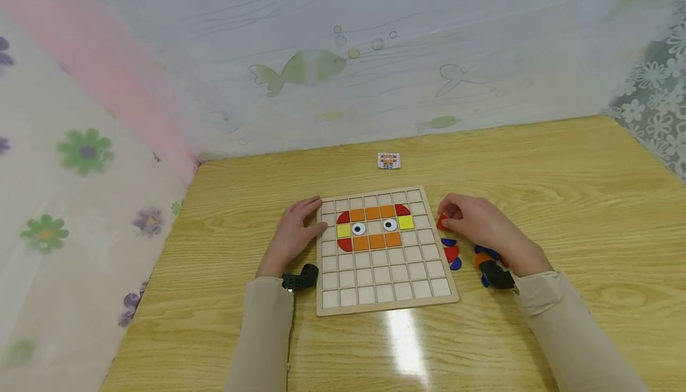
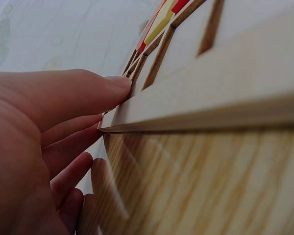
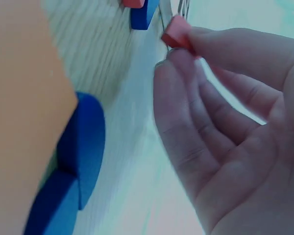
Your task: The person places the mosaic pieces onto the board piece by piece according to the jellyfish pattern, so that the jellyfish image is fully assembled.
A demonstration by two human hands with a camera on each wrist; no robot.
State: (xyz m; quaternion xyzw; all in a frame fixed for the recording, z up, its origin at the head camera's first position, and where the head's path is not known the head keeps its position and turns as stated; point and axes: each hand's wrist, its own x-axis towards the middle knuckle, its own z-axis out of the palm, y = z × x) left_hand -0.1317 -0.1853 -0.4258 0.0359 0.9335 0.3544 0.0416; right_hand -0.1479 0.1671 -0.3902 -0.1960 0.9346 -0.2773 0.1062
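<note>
A wooden grid board (image 1: pixel 388 307) lies on the table, with red quarter-round, orange and yellow square pieces and two eye pieces (image 1: pixel 358 229) set in its upper cells. My left hand (image 1: pixel 292 231) rests at the board's left edge, thumb tip (image 2: pixel 118 82) at the rim and the other fingers reaching along the side. Right of the board, my right hand (image 1: pixel 485 228) pinches a small red piece (image 3: pixel 176 32) between thumb and fingertips. Its full shape is hidden by the fingers.
Loose red pieces (image 1: pixel 452 253) and blue pieces (image 1: pixel 455 264) lie beside the board's right edge. More blue pieces (image 3: pixel 90 142) and an orange piece (image 3: pixel 24 127) are under the right wrist. A small picture card (image 1: pixel 388 160) sits behind the board, before the curtained wall (image 1: pixel 375 100).
</note>
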